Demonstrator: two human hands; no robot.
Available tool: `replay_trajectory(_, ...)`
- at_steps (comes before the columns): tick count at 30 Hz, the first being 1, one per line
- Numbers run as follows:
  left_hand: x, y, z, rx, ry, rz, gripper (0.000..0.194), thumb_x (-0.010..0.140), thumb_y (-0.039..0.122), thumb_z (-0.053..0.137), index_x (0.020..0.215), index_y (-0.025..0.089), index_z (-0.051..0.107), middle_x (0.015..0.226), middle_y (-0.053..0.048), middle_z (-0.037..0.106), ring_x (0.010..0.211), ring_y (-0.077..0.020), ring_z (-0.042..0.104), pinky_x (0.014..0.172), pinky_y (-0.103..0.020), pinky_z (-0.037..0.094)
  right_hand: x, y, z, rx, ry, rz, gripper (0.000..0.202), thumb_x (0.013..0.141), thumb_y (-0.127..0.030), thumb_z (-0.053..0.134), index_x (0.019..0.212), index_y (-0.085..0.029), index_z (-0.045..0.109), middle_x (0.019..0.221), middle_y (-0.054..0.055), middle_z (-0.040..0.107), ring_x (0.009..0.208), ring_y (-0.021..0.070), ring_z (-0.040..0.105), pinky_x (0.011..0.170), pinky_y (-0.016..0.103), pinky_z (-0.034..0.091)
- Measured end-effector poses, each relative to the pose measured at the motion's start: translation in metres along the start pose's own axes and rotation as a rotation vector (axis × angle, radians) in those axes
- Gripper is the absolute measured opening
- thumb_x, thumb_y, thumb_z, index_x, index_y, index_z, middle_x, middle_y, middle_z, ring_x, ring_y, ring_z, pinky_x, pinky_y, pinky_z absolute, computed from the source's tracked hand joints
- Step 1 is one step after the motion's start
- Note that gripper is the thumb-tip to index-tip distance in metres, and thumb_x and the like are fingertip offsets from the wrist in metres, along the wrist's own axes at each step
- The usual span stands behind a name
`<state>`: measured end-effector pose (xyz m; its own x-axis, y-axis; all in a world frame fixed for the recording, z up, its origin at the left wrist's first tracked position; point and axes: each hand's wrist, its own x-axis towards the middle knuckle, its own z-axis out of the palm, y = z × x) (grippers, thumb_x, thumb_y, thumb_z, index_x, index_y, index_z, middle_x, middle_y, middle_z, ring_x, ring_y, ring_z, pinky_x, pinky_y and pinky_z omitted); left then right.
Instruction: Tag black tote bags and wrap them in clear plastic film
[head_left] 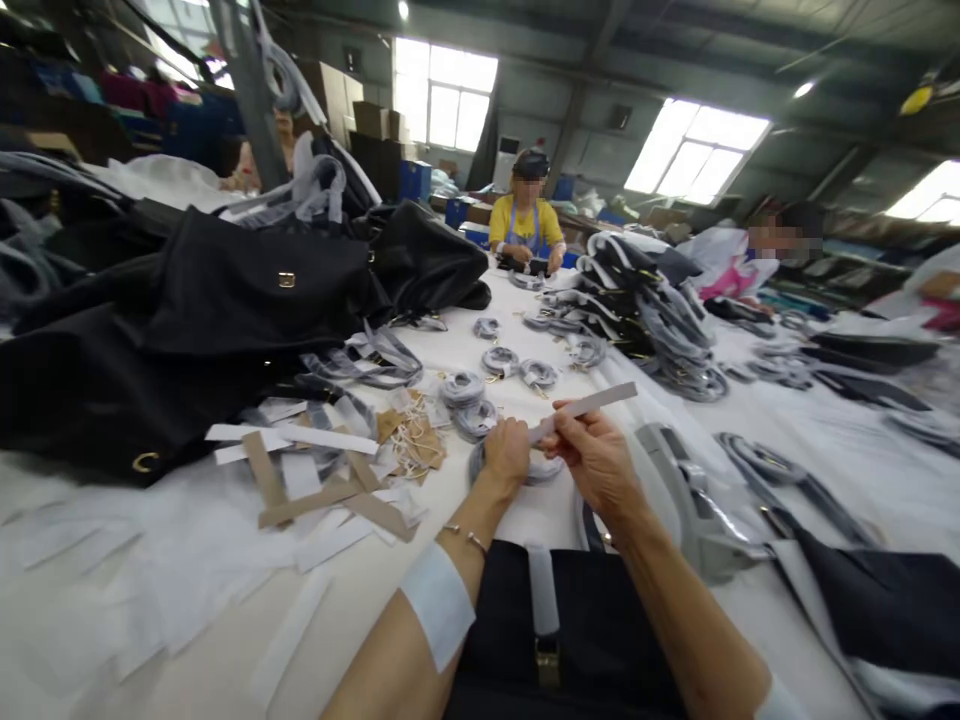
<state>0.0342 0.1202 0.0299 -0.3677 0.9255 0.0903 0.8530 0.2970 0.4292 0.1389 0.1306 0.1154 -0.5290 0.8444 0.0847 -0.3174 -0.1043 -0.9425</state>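
From my remote seat I see bright rectangular windows (412,80), far grey-green wall (519,95), dark slanting roof beam (596,62), round white ceiling lamps (804,89), broad white table (499,300).

Bag workshop: workers (527,225), heaped black bags (240,285)

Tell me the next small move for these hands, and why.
Probably lower the pale strip toward the gold buckle of the nearest black bag: the right hand pinches the strip, the left hand seems closed on its other end, and the buckle looks bare while the strap above it looks wrapped.
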Motion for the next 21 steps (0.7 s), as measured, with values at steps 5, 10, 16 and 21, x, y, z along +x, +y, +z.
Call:
replay_trajectory(5,0.004,-0.004,-0.006,0.095,0.029,0.034,0.018,0.092,0.019,0.048,0.103,0.013,0.06,0.104,-0.011,0.065,0.102,-0.0229,0.06,0.089,-0.037,0.046,-0.003,0.018,-0.051,-0.283,0.177,-0.098,0.034,0.073,-0.041,0.075,0.089,-0.017,0.057,0.07,0.003,0.07,0.061,0.0202,0.07,0.058,0.033,0.06)
replay_trajectory(10,0.002,-0.003,-0.015,0.157,0.055,0.058,0.018,0.091,0.025,0.052,0.106,0.018,0.058,0.107,-0.009,0.064,0.101,-0.0231,0.061,0.086,-0.034,0.044,-0.006,0.041,-0.064,-0.762,0.005,-0.358,0.011,0.084,-0.03,0.063,0.084,-0.019,0.066,0.086,0.006,0.071,0.073,0.0195,0.068,0.07,0.036,0.056)
replay_trajectory(16,0.001,0.001,-0.023,0.172,0.049,0.093,0.015,0.091,0.025,0.053,0.104,0.02,0.058,0.106,-0.007,0.064,0.099,-0.0215,0.061,0.083,-0.031,0.044,0.006,0.051,-0.067,-1.326,-0.028,-0.713,0.018,0.081,-0.009,0.06,0.078,-0.021,0.073,0.116,0.01,0.065,0.111,0.0247,0.055,0.096,0.045,0.042)
replay_trajectory(21,0.001,0.005,-0.025,0.146,0.039,0.101,0.018,0.093,0.022,0.047,0.108,0.02,0.058,0.108,-0.008,0.064,0.1,-0.0204,0.061,0.081,-0.029,0.045,0.028,0.058,-0.067,-1.421,-0.146,-0.744,0.022,0.081,-0.004,0.053,0.082,-0.019,0.069,0.122,0.011,0.063,0.117,0.0226,0.053,0.105,0.046,0.036)
